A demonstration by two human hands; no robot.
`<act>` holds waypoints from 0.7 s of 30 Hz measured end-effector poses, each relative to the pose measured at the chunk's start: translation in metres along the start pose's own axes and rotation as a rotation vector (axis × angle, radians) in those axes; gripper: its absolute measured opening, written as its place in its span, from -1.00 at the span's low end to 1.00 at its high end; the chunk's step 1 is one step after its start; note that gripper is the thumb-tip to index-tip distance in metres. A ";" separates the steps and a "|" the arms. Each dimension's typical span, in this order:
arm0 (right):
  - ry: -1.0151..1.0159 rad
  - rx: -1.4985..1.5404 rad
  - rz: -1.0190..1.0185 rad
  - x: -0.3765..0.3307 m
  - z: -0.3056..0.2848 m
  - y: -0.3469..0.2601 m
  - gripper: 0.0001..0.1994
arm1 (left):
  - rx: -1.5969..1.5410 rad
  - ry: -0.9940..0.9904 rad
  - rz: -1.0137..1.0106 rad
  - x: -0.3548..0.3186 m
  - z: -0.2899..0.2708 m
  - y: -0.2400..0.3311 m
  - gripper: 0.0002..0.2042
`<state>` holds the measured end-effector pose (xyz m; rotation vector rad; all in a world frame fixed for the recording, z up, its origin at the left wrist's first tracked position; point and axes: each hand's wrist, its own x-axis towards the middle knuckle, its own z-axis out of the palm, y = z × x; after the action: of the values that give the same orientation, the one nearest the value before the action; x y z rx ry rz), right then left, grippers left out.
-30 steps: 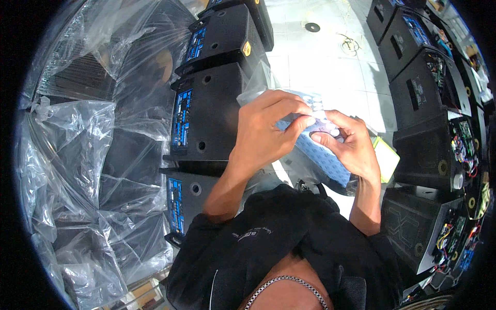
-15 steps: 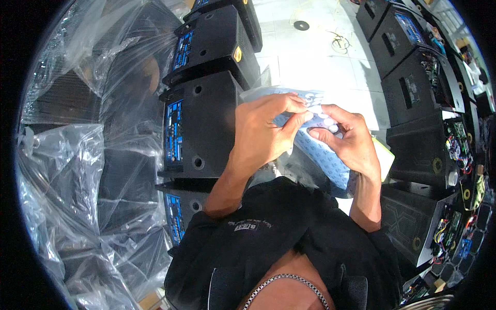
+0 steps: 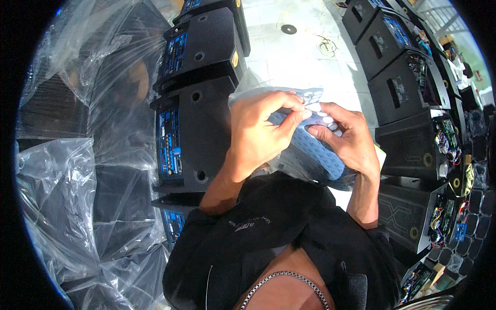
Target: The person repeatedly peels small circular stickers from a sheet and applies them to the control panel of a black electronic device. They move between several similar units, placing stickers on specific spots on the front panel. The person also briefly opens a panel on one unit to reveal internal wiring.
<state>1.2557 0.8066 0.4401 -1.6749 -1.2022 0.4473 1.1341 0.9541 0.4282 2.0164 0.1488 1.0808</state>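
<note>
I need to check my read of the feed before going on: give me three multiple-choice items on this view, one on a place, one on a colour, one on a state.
1. Where do the plastic-wrapped black boxes lie?
A. on the person's left
B. on the person's right
C. under the blue sheet

2. What colour are the control panels on the unwrapped black boxes at the left?
A. red
B. blue
C. white

3. How do the hands hold the sheet?
A. only the left hand touches it
B. neither hand touches it
C. both hands pinch it

Answers:
1 A: the wrapped boxes fill the left side.
2 B: the panel is blue.
3 C: the left hand and right hand both have fingertips on the blue sheet.
</note>
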 end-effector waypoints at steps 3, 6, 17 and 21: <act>-0.006 -0.020 -0.002 0.003 0.003 -0.002 -0.63 | -0.009 0.037 0.001 0.001 -0.004 0.001 -0.86; -0.029 -0.048 0.005 0.004 0.003 -0.004 -0.63 | -0.024 0.052 0.001 -0.001 -0.004 -0.002 -0.86; -0.029 -0.057 0.026 0.000 -0.006 -0.002 -0.62 | -0.020 0.068 0.024 -0.002 0.007 0.002 -0.87; -0.009 -0.027 0.004 -0.003 -0.012 0.004 -0.62 | -0.009 0.089 0.068 -0.005 0.018 0.000 -0.87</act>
<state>1.2653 0.7985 0.4414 -1.7000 -1.2169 0.4435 1.1441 0.9410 0.4204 1.9787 0.1226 1.2132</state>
